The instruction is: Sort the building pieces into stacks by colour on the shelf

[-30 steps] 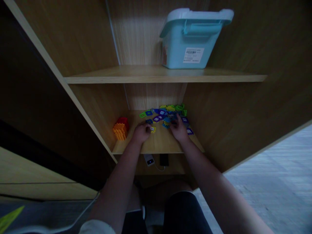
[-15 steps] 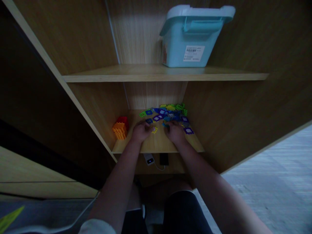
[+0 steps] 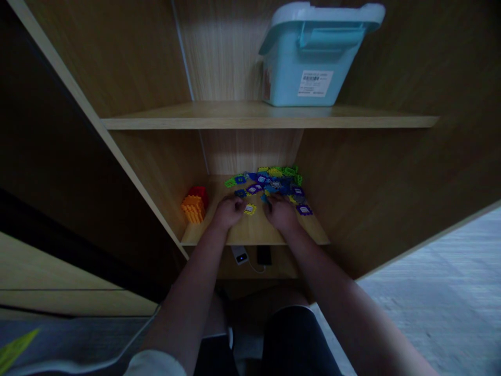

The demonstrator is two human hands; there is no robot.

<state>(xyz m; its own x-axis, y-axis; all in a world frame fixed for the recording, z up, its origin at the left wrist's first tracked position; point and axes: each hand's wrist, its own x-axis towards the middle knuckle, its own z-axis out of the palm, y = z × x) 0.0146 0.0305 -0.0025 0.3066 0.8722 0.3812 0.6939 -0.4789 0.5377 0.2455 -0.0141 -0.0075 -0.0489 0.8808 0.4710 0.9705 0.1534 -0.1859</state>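
While both forearms extend into the cabinet from the near side, the hands rest at the middle shelf (image 3: 250, 232). The left hand (image 3: 229, 211) has its fingers curled; whether they grip anything cannot be told. A yellow piece (image 3: 249, 209) with a notched edge and a pale printed face lies on the shelf just right of its fingertips. The right hand (image 3: 282, 213) is bent at the near edge of the pile of pieces (image 3: 276, 183), with a blue piece (image 3: 264, 199) at its fingertips; its grip is hidden. The pile, in purple, blue, green and yellow, occupies the far right of the shelf. A purple piece (image 3: 304, 210) lies right of the right hand. At the left side, an orange stack (image 3: 193, 209) stands on the near side of a red stack (image 3: 199, 192). A light-blue bin (image 3: 309, 62) stands on the upper shelf (image 3: 235, 123), toward the right.
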